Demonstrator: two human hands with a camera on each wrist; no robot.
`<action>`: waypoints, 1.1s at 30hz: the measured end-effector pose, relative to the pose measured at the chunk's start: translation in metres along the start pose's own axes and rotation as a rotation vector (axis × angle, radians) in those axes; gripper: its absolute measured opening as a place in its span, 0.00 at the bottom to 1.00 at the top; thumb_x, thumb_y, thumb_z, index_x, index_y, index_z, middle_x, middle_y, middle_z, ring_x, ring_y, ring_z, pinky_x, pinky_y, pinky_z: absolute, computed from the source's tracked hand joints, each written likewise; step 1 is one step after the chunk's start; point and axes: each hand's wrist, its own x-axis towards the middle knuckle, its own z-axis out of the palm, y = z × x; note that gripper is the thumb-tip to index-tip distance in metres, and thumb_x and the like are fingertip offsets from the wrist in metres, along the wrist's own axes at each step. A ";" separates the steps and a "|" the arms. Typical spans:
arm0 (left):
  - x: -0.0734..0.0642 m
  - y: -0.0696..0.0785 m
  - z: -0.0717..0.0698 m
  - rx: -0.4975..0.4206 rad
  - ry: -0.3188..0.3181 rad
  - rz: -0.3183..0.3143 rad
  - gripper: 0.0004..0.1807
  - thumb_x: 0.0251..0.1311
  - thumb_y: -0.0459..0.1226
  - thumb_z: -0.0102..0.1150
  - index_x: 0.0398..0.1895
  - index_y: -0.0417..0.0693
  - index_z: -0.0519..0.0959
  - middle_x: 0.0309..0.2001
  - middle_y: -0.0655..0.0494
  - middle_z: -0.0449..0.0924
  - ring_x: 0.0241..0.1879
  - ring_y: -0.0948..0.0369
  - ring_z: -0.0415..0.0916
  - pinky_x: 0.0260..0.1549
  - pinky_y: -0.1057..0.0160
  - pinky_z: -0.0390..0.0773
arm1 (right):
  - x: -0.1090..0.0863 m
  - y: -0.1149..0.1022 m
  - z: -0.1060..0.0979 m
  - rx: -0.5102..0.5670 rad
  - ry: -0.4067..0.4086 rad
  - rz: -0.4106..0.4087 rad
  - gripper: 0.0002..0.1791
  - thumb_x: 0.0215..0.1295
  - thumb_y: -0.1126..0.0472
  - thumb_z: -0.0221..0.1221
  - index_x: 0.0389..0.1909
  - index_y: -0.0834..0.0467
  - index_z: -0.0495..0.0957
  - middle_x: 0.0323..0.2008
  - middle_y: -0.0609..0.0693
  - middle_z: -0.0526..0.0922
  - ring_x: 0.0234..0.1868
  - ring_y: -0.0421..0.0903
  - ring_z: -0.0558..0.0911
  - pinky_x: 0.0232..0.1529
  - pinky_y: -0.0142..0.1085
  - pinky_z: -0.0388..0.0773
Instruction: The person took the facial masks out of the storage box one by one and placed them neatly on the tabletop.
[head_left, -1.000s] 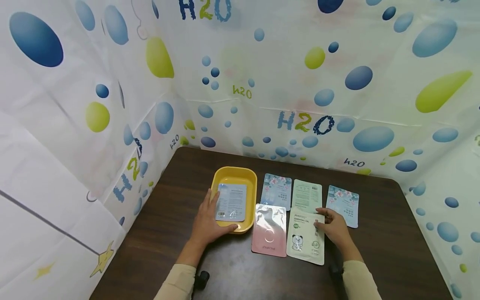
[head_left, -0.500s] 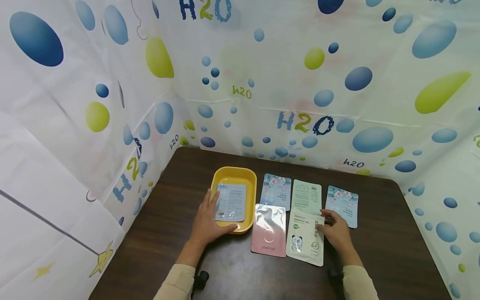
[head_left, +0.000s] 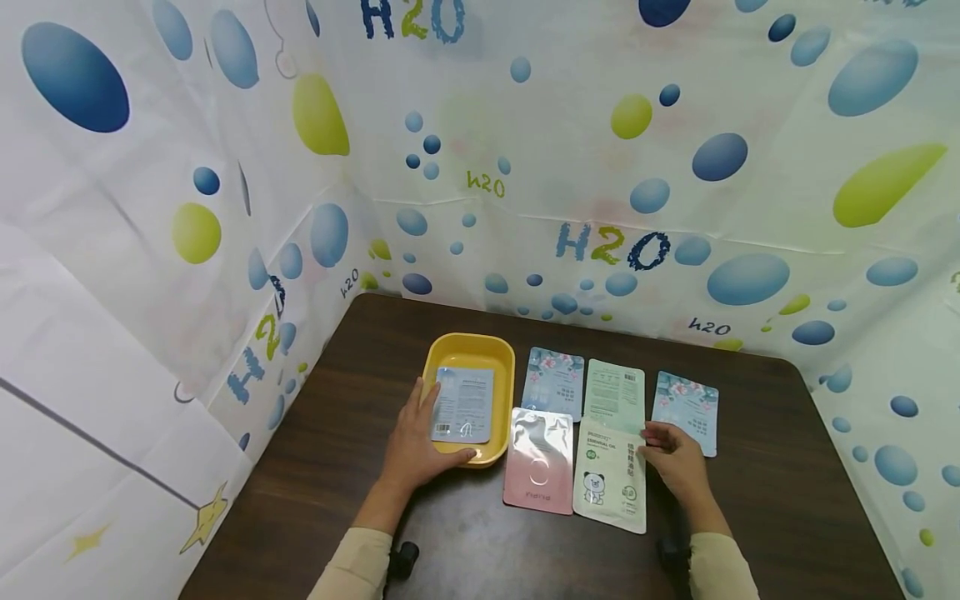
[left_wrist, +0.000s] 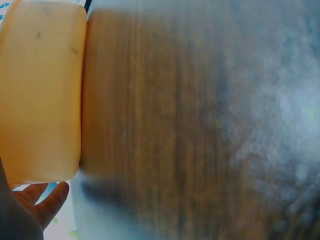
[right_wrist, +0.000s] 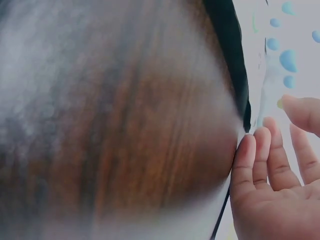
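Note:
My left hand rests at the left side and near corner of a yellow plastic tray, fingers spread and thumb by the near rim. Inside the tray lies a pale blue flat packet. The left wrist view shows the tray's outer wall beside straight fingers. My right hand is at the right edge of a cream packet printed with a bear. Its thumb and fingers stand apart in the right wrist view, nothing visible between them. Whether the fingertips touch the packet is unclear.
Left of the cream packet lies a pink and silver packet. Behind them are a green packet and a blue floral packet. Another floral packet lies beyond my right hand. Patterned white sheeting surrounds the dark wooden table.
My right hand has shifted a little right, off the cream packet's face to its edge, letting go of it. The left hand and tray have stayed put.

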 end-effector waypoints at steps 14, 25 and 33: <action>0.000 -0.001 0.002 0.002 0.003 0.002 0.68 0.33 0.67 0.77 0.82 0.61 0.55 0.84 0.52 0.43 0.74 0.40 0.61 0.61 0.32 0.73 | 0.008 -0.037 0.007 0.354 0.201 -0.019 0.23 0.74 0.64 0.58 0.67 0.61 0.72 0.67 0.59 0.74 0.54 0.31 0.78 0.48 0.14 0.74; -0.001 0.000 0.001 -0.003 0.006 0.001 0.68 0.33 0.67 0.77 0.81 0.61 0.55 0.84 0.52 0.42 0.74 0.39 0.60 0.61 0.31 0.72 | 0.028 -0.119 0.027 0.601 0.067 -0.164 0.31 0.76 0.68 0.54 0.76 0.55 0.60 0.75 0.52 0.64 0.76 0.51 0.68 0.59 0.20 0.74; -0.001 0.000 0.001 -0.002 0.009 0.000 0.68 0.33 0.67 0.77 0.81 0.61 0.55 0.84 0.52 0.43 0.74 0.40 0.60 0.61 0.31 0.72 | 0.038 -0.168 0.059 0.678 -0.046 -0.194 0.33 0.76 0.66 0.55 0.78 0.52 0.56 0.77 0.49 0.62 0.76 0.47 0.68 0.67 0.29 0.73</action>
